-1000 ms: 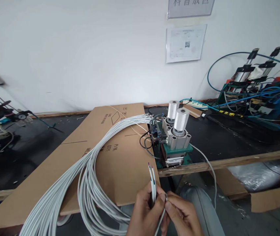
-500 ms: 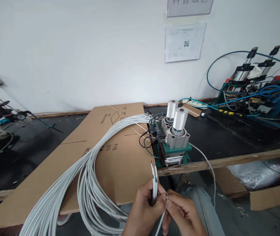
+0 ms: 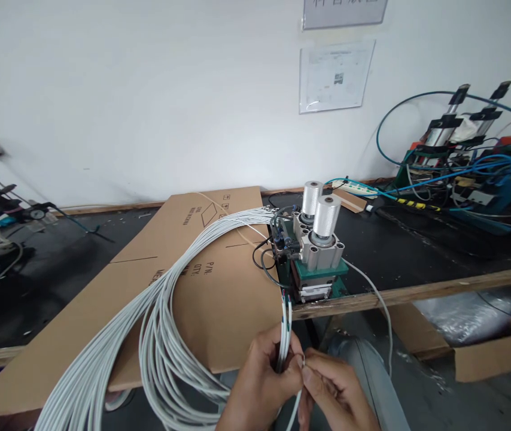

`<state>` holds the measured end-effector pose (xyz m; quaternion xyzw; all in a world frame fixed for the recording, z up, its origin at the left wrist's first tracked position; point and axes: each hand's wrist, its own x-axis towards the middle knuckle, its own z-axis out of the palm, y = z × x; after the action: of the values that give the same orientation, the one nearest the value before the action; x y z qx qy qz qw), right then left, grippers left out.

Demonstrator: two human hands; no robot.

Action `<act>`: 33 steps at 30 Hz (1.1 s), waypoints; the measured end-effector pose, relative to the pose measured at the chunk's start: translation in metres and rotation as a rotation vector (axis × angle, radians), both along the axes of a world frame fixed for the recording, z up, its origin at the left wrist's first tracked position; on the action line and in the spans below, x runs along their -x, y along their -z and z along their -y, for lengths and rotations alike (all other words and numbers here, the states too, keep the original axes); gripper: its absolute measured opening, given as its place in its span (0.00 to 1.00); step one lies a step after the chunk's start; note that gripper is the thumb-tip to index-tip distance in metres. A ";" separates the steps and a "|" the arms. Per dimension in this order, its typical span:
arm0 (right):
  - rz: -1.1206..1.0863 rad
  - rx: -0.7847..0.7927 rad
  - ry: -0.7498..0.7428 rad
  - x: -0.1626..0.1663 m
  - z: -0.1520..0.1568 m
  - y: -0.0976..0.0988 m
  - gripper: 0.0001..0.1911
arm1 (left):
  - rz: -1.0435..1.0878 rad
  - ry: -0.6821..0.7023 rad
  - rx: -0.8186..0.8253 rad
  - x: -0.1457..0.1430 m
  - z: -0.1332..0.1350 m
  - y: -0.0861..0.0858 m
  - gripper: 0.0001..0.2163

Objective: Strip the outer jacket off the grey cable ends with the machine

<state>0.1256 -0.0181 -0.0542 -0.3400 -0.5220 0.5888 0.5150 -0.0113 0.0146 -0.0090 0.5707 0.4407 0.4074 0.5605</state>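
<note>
My left hand (image 3: 267,377) is closed around a few white cables (image 3: 285,329), whose ends stick up above the fingers with small coloured wires at the tips. Thumb and forefinger of that hand also pinch another cable near its end. Meeting it there, my right hand (image 3: 338,386) pinches the tip of the same white cable (image 3: 294,410), which hangs down between the hands. The fingers hide most of that tip. Just beyond the hands, at the bench edge, stands a pneumatic press (image 3: 321,251) with two knurled silver cylinders.
A large bundle of white cables (image 3: 179,263) curves over a flat cardboard sheet (image 3: 228,305) on the black bench (image 3: 417,245). More pneumatic machines (image 3: 444,137) with blue hoses stand at the right. A cardboard box (image 3: 493,356) with clear plastic sits below the bench.
The upright cable ends have shifted slightly right and up, nearer the press base. Both hands keep their pinch at nearly the same place, and the camera view has moved a little.
</note>
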 end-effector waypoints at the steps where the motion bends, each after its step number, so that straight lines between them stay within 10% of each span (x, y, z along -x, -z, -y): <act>1: -0.023 0.001 0.003 0.002 0.000 0.001 0.23 | 0.015 -0.022 -0.006 -0.001 0.002 0.003 0.08; 15: 0.043 -0.019 0.038 0.003 0.001 0.004 0.23 | 0.207 0.017 0.148 -0.001 0.008 -0.010 0.26; 33: 0.545 -0.276 0.009 -0.017 0.001 -0.022 0.25 | -0.157 0.091 -0.034 0.004 0.004 -0.013 0.06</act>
<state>0.1422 -0.0195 -0.0321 -0.4147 -0.7144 0.3972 0.3999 -0.0157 0.0104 0.0043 0.6296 0.4501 0.3431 0.5323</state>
